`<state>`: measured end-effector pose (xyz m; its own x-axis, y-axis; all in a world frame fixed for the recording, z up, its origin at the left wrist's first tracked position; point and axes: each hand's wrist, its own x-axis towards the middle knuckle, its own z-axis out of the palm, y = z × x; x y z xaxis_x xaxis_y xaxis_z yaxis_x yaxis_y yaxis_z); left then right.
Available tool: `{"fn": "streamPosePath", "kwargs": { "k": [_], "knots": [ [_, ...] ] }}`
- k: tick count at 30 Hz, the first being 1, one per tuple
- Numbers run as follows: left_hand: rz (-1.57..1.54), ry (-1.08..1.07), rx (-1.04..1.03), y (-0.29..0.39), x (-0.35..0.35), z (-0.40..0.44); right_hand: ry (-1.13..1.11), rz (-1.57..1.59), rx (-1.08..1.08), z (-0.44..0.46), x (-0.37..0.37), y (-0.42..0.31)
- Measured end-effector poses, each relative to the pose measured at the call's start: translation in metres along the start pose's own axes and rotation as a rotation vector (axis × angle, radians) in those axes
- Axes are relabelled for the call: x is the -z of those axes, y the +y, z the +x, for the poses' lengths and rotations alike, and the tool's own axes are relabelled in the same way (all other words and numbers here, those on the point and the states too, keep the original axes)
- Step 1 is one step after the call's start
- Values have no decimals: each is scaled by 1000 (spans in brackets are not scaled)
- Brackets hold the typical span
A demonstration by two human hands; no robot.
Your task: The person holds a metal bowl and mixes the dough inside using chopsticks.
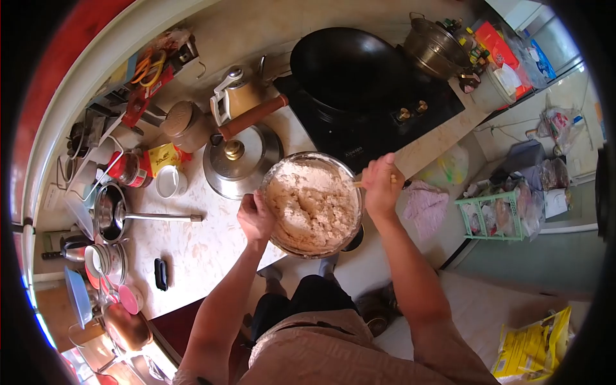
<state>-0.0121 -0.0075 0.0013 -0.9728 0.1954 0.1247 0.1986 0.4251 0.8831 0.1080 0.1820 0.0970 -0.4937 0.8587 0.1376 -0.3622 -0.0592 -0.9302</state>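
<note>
A round metal bowl (314, 251) holds crumbly, floury dough (314, 205) and is held at the counter's front edge. My left hand (256, 218) grips the bowl's left rim, fingers closed. At the right rim, my right hand (381, 183) is closed round a thin wooden stick (358, 184), whose end reaches the bowl's rim. Just behind the bowl, a metal pot lid (240, 157) with a round knob lies on the counter (199, 247).
A black wok (346, 67) sits on the black stove (385, 122), with a metal pot (436, 48) beside it. At left are a kettle (240, 96), a ladle (163, 217), a white cup (171, 182) and stacked bowls (110, 262). A green basket (491, 217) stands at right.
</note>
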Motion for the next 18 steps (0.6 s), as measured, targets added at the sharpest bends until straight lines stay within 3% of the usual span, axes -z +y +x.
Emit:
{"fn": "streamPosePath", "kwargs": {
  "k": [7, 11, 18],
  "knots": [
    [12, -8, 7, 0, 1, 2, -218, 29, 77, 8, -10, -30],
    [18, -12, 42, 2, 2, 1, -171, 21, 10, 20, 15, -10],
    [-1, -13, 63, -2, 3, 1, -122, -10, 22, -47, 41, -19]
  ]
}}
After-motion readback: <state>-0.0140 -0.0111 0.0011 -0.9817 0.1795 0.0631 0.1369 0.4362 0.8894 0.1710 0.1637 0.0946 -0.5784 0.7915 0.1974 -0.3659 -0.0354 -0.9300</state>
